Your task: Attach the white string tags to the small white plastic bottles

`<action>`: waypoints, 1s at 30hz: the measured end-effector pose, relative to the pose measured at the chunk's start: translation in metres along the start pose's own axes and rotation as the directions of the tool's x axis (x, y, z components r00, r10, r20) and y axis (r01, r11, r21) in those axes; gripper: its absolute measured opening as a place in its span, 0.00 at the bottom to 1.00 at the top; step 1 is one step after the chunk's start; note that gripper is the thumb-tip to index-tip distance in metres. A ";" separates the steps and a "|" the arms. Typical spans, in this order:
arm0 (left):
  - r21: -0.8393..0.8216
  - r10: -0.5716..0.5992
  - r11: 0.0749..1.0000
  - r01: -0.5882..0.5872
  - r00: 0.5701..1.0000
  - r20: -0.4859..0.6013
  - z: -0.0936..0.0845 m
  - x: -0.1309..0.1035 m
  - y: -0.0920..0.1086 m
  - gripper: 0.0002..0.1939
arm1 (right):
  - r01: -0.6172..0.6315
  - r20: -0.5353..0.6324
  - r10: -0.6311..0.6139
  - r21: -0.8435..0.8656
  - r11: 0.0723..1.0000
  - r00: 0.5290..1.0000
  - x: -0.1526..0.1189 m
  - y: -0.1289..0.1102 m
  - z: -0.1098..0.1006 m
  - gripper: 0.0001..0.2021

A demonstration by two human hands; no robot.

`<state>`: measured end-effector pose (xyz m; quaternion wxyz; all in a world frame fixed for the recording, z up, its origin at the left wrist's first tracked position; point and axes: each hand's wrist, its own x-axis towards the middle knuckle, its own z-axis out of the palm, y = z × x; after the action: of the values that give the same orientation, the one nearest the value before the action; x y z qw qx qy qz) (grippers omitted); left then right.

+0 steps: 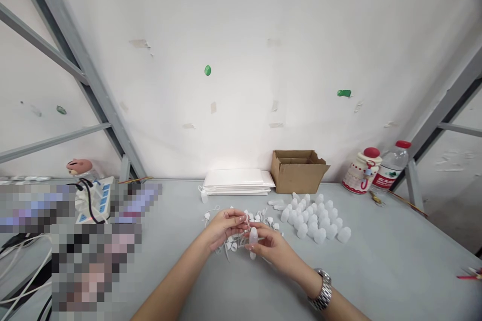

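Observation:
My right hand (269,243) holds a small translucent white bottle-like piece (253,236) upright between its fingers. Close beside it, my left hand (228,225) pinches a thin white cord (247,218) just above and left of that piece. Under and around both hands lies a loose pile of small white caps with cords (234,247). Several similar translucent pieces (312,218) stand in a group on the grey table (369,271), right of my hands.
A stack of white sheets or envelopes (235,183) and an open cardboard box (299,175) stand by the wall. At the right are a red-lidded jar (359,173) and a water bottle (391,168). A power strip (103,200) with cables sits left.

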<state>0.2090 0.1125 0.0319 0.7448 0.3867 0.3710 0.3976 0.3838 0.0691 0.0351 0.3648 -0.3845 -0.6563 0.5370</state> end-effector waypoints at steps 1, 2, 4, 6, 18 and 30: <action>-0.006 0.000 1.000 0.000 1.000 0.002 0.000 0.000 0.000 0.12 | -0.001 -0.005 0.001 -0.011 1.000 1.000 0.000 0.000 0.000 0.14; -0.009 -0.001 1.000 0.001 1.000 0.002 0.000 0.000 0.000 0.12 | 0.000 -0.009 -0.001 -0.019 1.000 1.000 0.000 0.000 0.000 0.14; -0.007 0.004 1.000 -0.004 1.000 -0.010 0.000 0.001 -0.001 0.11 | 0.008 -0.023 -0.009 -0.035 0.999 1.000 0.001 0.003 0.000 0.14; 0.012 0.020 1.000 -0.019 0.999 -0.039 -0.001 0.001 0.000 0.11 | 0.011 -0.058 -0.015 -0.070 0.998 0.998 0.002 0.007 -0.003 0.14; 0.088 0.015 0.996 -0.001 0.987 -0.158 -0.021 0.005 0.010 0.15 | -0.024 -0.284 -0.059 -0.281 0.960 0.957 0.005 0.011 -0.014 0.11; 0.244 0.262 0.947 -0.210 0.943 -0.205 0.010 0.004 -0.003 0.15 | -0.028 -0.149 0.000 -0.186 0.982 0.989 0.003 0.007 -0.004 0.15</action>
<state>0.2198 0.1124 0.0324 0.5952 0.4584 0.4485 0.4841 0.3869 0.0748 0.0291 0.3708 -0.4605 -0.6724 0.4453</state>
